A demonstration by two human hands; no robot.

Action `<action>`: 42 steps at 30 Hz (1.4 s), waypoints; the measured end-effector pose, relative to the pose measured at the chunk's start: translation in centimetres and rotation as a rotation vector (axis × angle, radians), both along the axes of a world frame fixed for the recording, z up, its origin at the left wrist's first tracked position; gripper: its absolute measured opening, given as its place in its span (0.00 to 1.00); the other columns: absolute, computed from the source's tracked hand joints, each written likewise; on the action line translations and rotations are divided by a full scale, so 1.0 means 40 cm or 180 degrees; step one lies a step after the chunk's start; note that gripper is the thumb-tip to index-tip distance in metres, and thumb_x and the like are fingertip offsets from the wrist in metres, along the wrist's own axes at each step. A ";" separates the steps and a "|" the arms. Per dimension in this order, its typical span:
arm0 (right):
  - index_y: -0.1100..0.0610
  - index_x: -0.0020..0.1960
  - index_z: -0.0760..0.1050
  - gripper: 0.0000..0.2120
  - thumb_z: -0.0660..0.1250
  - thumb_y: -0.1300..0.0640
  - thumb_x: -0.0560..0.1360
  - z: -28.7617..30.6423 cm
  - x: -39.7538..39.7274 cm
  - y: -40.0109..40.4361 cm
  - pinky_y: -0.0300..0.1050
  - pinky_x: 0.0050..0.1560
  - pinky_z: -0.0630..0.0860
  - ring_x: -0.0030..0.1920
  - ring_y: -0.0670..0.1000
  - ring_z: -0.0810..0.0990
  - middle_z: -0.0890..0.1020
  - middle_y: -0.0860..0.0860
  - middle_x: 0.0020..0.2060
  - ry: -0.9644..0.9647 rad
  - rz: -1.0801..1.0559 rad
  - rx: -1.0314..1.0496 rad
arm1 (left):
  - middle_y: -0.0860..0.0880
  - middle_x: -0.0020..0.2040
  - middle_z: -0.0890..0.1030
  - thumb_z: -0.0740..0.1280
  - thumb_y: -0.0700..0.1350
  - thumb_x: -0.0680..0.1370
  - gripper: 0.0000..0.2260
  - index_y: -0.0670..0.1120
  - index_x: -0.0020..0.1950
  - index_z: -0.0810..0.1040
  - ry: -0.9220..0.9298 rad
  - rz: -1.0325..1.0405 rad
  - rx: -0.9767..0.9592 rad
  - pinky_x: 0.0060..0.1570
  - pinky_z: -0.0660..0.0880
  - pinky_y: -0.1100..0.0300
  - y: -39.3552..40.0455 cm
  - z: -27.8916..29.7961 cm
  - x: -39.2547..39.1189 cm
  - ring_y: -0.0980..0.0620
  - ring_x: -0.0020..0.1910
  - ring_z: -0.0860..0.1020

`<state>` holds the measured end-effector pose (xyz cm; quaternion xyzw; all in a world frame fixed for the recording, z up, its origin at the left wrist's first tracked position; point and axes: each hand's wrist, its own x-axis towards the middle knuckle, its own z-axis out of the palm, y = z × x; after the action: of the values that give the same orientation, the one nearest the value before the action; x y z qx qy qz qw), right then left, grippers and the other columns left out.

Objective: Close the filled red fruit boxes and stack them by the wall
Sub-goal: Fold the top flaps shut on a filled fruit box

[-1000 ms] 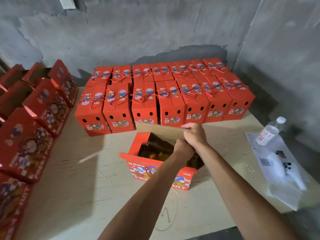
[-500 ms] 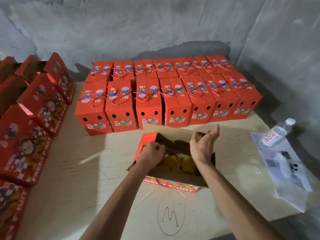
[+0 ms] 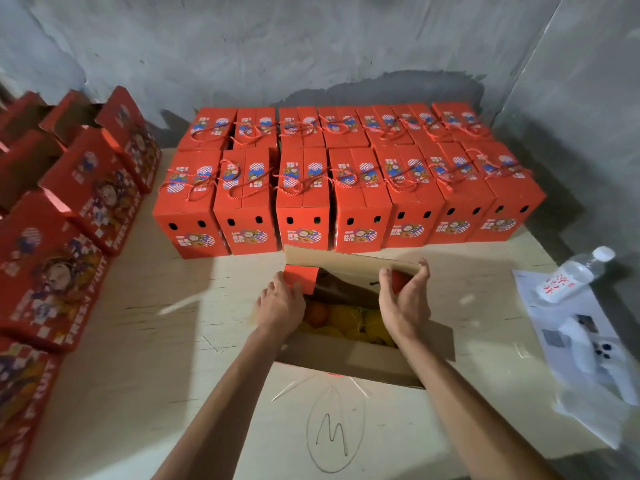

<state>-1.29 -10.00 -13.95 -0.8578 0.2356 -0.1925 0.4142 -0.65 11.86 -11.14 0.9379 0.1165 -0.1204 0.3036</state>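
Note:
An open red fruit box (image 3: 367, 362) stands on the table in front of me, its brown inner flaps spread and orange and yellow fruit (image 3: 343, 322) showing inside. My left hand (image 3: 280, 306) holds the small red left end flap (image 3: 301, 277). At the box's right end, my right hand (image 3: 403, 299) has its fingers curled round the right end flap. Two rows of closed red boxes (image 3: 339, 188) with red cord handles stand against the back wall.
Several open red boxes (image 3: 62, 237) line the table's left side. A water bottle (image 3: 575, 277), white papers (image 3: 568, 327) and a white device (image 3: 595, 358) lie at the right edge. A pencilled "M" in an oval (image 3: 334, 431) marks the bare wood near me.
Both hands left the far flap, moved apart, and now hold the box's left and right end flaps. The long flaps have fallen outward. The view has tilted down and closer.

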 end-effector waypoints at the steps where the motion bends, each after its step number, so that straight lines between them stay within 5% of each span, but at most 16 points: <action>1: 0.51 0.79 0.51 0.42 0.57 0.29 0.75 0.002 0.008 -0.007 0.47 0.54 0.75 0.62 0.60 0.80 0.75 0.55 0.71 0.0001 0.0110 -0.0031 | 0.39 0.74 0.70 0.51 0.52 0.87 0.22 0.43 0.78 0.59 0.0038 0.0059 0.0136 0.75 0.60 0.42 -0.012 -0.003 -0.004 0.37 0.73 0.67; 3: 0.52 0.80 0.51 0.42 0.58 0.31 0.76 0.008 0.029 -0.018 0.43 0.51 0.73 0.61 0.60 0.80 0.75 0.56 0.71 0.0001 0.0315 -0.0091 | 0.38 0.74 0.70 0.51 0.50 0.86 0.23 0.40 0.79 0.57 0.0172 0.0141 0.0595 0.74 0.60 0.43 -0.042 0.003 -0.002 0.37 0.74 0.67; 7: 0.58 0.82 0.52 0.35 0.58 0.41 0.83 0.014 0.084 -0.038 0.54 0.57 0.78 0.66 0.63 0.77 0.70 0.59 0.76 0.0101 0.0601 -0.0341 | 0.38 0.76 0.68 0.50 0.50 0.85 0.27 0.39 0.81 0.52 0.0541 0.0369 0.0829 0.73 0.60 0.45 -0.064 0.035 0.026 0.38 0.75 0.66; 13: 0.60 0.77 0.63 0.24 0.51 0.49 0.86 0.001 0.087 -0.046 0.45 0.53 0.75 0.66 0.62 0.77 0.73 0.60 0.73 0.0000 0.0679 -0.0188 | 0.39 0.63 0.77 0.50 0.56 0.86 0.19 0.42 0.64 0.68 -0.0316 0.0475 0.0911 0.65 0.66 0.46 -0.066 -0.011 -0.040 0.38 0.64 0.75; 21: 0.67 0.72 0.67 0.21 0.58 0.71 0.80 0.019 0.083 -0.051 0.53 0.60 0.80 0.64 0.64 0.80 0.77 0.66 0.67 -0.0308 0.0604 -0.0129 | 0.39 0.62 0.78 0.49 0.59 0.85 0.19 0.45 0.60 0.68 -0.0526 0.0649 0.0484 0.63 0.69 0.41 -0.061 -0.037 -0.020 0.36 0.62 0.75; 34: 0.64 0.73 0.64 0.22 0.62 0.65 0.80 0.011 0.071 -0.059 0.53 0.52 0.83 0.54 0.63 0.84 0.80 0.63 0.61 -0.0045 0.0698 -0.0689 | 0.38 0.61 0.80 0.58 0.57 0.85 0.18 0.45 0.66 0.69 -0.0685 0.0814 -0.0121 0.58 0.75 0.44 -0.029 -0.081 -0.005 0.35 0.58 0.78; 42: 0.61 0.71 0.63 0.21 0.62 0.66 0.79 0.002 0.088 -0.064 0.57 0.56 0.83 0.58 0.62 0.83 0.80 0.61 0.63 -0.0082 0.0666 -0.0542 | 0.40 0.62 0.77 0.58 0.66 0.82 0.26 0.46 0.67 0.69 -0.0313 0.0800 -0.0335 0.60 0.74 0.43 0.002 -0.098 0.050 0.38 0.61 0.76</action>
<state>2.23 -12.56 -13.86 -0.9072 0.1223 -0.1786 0.3608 1.35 11.94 -15.08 0.9035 0.2115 -0.0412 0.3705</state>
